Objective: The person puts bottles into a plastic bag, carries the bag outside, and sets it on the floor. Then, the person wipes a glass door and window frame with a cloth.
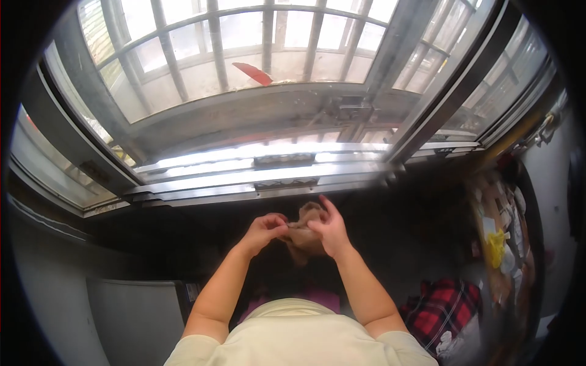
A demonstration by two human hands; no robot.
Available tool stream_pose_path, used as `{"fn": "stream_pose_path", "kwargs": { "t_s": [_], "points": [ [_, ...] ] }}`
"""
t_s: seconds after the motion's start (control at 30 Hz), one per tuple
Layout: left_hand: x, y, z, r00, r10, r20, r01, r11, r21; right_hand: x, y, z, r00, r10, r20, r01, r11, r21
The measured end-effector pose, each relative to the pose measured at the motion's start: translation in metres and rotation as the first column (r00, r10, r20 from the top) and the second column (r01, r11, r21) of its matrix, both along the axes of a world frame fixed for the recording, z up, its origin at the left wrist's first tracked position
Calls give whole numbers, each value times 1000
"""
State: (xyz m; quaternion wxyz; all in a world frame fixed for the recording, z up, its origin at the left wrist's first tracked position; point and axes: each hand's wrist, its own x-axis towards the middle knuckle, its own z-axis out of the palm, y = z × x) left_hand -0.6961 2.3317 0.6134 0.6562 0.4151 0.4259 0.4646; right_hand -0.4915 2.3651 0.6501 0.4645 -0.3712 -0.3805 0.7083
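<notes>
A crumpled tan piece of soft material [308,238], like cloth or a sock, hangs between my two hands in front of the window sill. My left hand [266,233] pinches its left edge between thumb and fingers. On the other side, my right hand [329,228] grips the upper right part with the thumb pressed on it and the index finger stretched up. The material bunches up between the hands, and its lower end droops into the dark area below. Its exact kind cannot be made out.
Ahead stands a metal-framed sliding window [293,177] with bars behind it and a red object [253,74] beyond the glass. A grey cabinet [135,314] is at lower left. At right lie a red-and-black plaid cloth [442,308] and a cluttered shelf with a yellow bag [496,247].
</notes>
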Motion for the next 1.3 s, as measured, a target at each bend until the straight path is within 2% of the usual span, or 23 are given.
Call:
{"fn": "stream_pose_path", "kwargs": {
  "t_s": [0.07,0.1,0.17,0.2,0.27,0.33,0.37,0.4,0.47,0.5,0.53,0.6,0.7,0.8,0.83,0.9,0.97,1.0,1.07,1.13,1.2,1.23,1.3],
  "points": [
    [2,-4,7,994,17,110,-16,1000,-10,5,-1,8,988,115,103,-121,991,53],
    [-1,-5,5,995,6,100,0,998,-58,10,1,6,956,103,274,-126,990,70],
    [-10,-6,0,996,-19,82,32,987,-155,16,2,-1,810,58,584,-145,984,103],
    [-11,-8,0,997,-33,-69,29,998,-53,16,2,-1,765,-111,635,-122,943,311],
    [-11,-13,7,931,-15,-363,71,987,141,17,-1,4,652,-454,607,-123,727,676],
    [-12,-21,33,893,-52,-448,51,999,-13,19,4,5,699,-506,505,-136,599,789],
    [-14,-22,44,871,-74,-486,35,996,-88,19,4,7,720,-451,527,-151,639,754],
    [-19,-21,47,758,-58,-650,72,997,-5,18,4,9,738,-396,546,-167,676,717],
    [-36,-24,52,452,25,-892,188,975,123,17,-6,21,747,-88,659,-245,885,396],
    [-38,-26,59,426,111,-898,48,988,144,16,-6,25,701,-50,712,-301,884,358],
    [-47,-27,52,354,257,-899,9,961,278,14,-5,26,729,-48,683,-319,858,402],
    [-59,-35,48,265,435,-861,-81,899,429,8,-6,25,784,-39,620,-346,802,488],
    [-71,-45,45,275,520,-809,-215,853,475,16,1,12,554,-116,824,-579,658,482],
    [-88,-50,43,181,590,-787,-434,766,474,-1,-1,9,423,-330,844,-448,733,511],
    [-91,-49,46,224,598,-769,-529,738,419,-11,0,15,414,-353,839,-403,755,517],
    [-94,-43,54,304,627,-717,-693,662,285,-37,6,19,583,-273,765,-162,884,439],
    [-93,-34,43,502,799,-331,-804,572,162,-62,11,13,744,-257,616,75,949,306],
    [-93,-27,34,534,839,-100,-836,542,82,-75,12,1,767,-343,543,159,920,357],
    [-90,-18,30,524,844,111,-844,533,-65,-102,13,-13,782,-498,375,326,840,434],
    [-89,-15,11,535,812,232,-835,550,-2,-119,4,-12,775,-494,395,213,792,573],
    [-86,-19,-1,656,753,-62,-568,546,617,-134,-3,-24,741,-537,404,35,631,775],
    [-76,-23,13,509,834,-212,-487,483,728,-138,-3,-31,649,-600,469,-162,493,855],
    [-87,-27,10,207,781,-590,-181,623,761,-152,-7,-25,499,-669,551,-366,414,833]
  ]
}}
